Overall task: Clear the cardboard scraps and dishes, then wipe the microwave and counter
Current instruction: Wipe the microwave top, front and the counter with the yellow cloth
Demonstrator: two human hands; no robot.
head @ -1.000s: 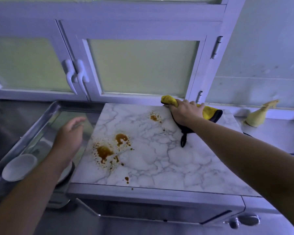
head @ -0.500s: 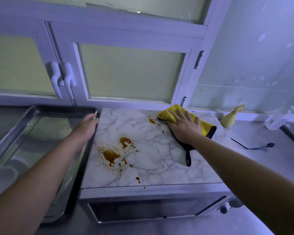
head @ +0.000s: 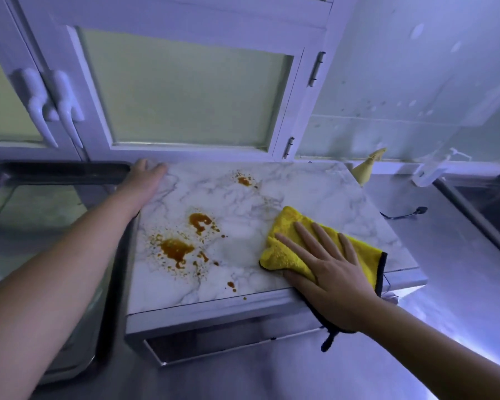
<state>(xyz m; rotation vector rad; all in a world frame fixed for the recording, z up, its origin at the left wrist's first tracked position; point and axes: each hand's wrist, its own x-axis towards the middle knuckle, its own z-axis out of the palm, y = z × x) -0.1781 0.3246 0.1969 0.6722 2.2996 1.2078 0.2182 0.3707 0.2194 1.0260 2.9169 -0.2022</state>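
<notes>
That yellow microfibre cloth with the black edging (head: 286, 255) looks soft, light and floppy, so I'd guess it bunches up rather than sliding as one flat sheet. No point pinching a corner. A flat palm over the middle is probably the way to go, and that's pretty much what you've got.

Right now the cloth sits on the near-right part of the white marble-patterned microwave top (head: 272, 197), with its near edge and a black loop hanging over the front. Your right hand (head: 329, 272) lies flat on it, fingers straight and spread, pressing down, not gripping. That arm comes in low from the right.

The sticky-looking brown sauce splatters (head: 175, 249) are off to the left of the cloth, not touching it. They'll likely need real pressure.

Your left hand (head: 145, 180) rests on the far-left corner of the top, beside the shiny steel tray (head: 58, 171), arm stretched long. The fingers look relaxed and straight, though it's a bit far off to be sure.
</notes>
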